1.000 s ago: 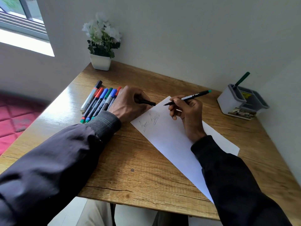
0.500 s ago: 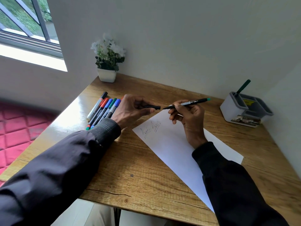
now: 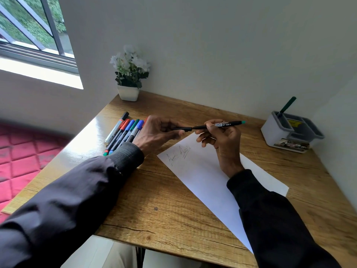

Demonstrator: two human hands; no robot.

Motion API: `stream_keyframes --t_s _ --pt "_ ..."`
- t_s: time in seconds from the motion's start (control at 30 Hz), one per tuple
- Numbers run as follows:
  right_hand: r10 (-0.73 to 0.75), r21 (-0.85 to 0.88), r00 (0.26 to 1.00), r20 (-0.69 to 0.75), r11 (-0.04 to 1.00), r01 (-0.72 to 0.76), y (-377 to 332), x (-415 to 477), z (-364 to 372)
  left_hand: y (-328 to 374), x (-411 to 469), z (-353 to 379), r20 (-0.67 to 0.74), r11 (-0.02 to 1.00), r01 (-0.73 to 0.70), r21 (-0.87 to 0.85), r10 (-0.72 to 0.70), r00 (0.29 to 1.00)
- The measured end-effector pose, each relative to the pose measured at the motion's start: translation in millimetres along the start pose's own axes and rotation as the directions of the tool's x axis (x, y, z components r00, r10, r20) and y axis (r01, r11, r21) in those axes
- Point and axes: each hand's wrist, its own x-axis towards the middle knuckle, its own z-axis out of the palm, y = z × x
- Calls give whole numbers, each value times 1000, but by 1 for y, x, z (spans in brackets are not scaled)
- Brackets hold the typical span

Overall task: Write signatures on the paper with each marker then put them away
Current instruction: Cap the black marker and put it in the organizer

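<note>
Daylight only, coming from window (image 3: 29, 26) at your upper left. Sill (image 3: 38, 74) blown out to pure white, zero detail. Big glare patch on wooden table (image 3: 173, 200), left side, just beside row of markers (image 3: 123, 132); grain washed out there. Rest of table lit evenly. Paper (image 3: 202, 176) bright, signatures (image 3: 179, 153) faint but visible. Right sleeve (image 3: 280, 229) nearly black, little fabric detail. Wide-angle bend obvious, table edges splay toward corners. Red quilted mat (image 3: 23, 155) smeared and blurry at left edge. Centre reasonably sharp.
</note>
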Motion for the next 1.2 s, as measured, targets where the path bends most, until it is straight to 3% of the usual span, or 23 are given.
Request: stream_keyframes --t_s 0.4,0.73,1.0,1.2 --pt "-5 -140 996 88 990 17 10 -1 -1 9 -2 3 -17 999 2 -52 -3 1000" --pt "78 58 990 121 995 -85 10 -2 4 7 -4 6 -69 996 -56 -66 51 996" --pt "107 8 979 172 994 -110 14 2 2 6 -2 8 -92 999 -36 -23 34 995" --pt "122 180 980 160 972 -151 1 11 -11 3 3 0 -134 999 18 -34 -23 991"
